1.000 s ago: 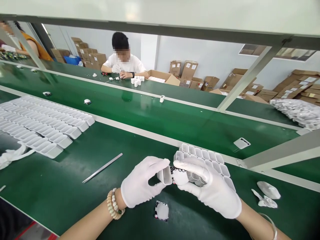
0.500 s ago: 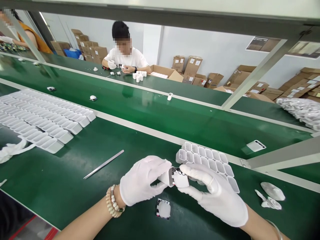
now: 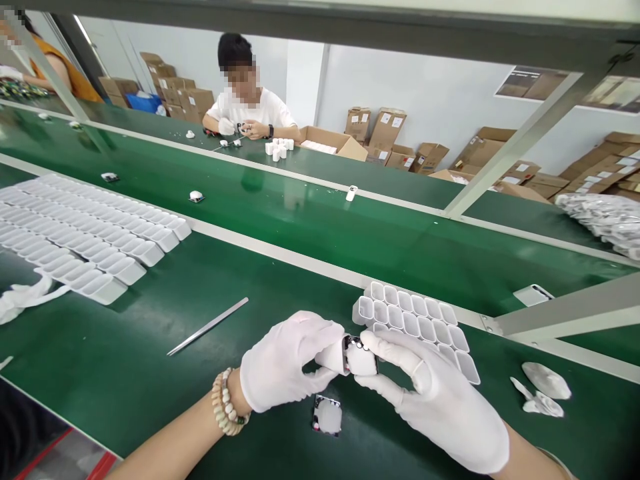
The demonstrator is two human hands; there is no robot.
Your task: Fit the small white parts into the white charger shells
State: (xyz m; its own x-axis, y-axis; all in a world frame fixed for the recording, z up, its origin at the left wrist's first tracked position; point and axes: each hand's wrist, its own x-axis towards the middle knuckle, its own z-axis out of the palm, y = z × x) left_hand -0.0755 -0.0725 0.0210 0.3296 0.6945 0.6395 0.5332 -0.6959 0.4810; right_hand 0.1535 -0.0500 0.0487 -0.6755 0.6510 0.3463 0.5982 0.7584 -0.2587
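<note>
My left hand (image 3: 295, 360), in a white glove, is closed around a small white plastic housing (image 3: 331, 357). Its open end faces right. Between the thumb and fingers of my gloved right hand (image 3: 430, 387) is a circuit board (image 3: 361, 359) with a white square part on it. The board meets the mouth of the housing; how far inside it reaches I cannot tell. A second circuit board (image 3: 328, 415) of the same look lies on the green bench just below my hands. Left of them rest metal tweezers (image 3: 209, 326).
Several rows of white housings (image 3: 95, 233) stand at left, with another group (image 3: 415, 313) behind my right hand. A green conveyor belt (image 3: 280, 220) carries scattered parts. Across it a co-worker (image 3: 250, 100) handles small parts. White scraps (image 3: 545, 381) lie right; a slanted post (image 3: 575, 303) stands nearby.
The board now sits straighter against the housing's mouth, and my right hand has shifted slightly right and down at the wrist. Parts on the conveyor belt have travelled to the right.
</note>
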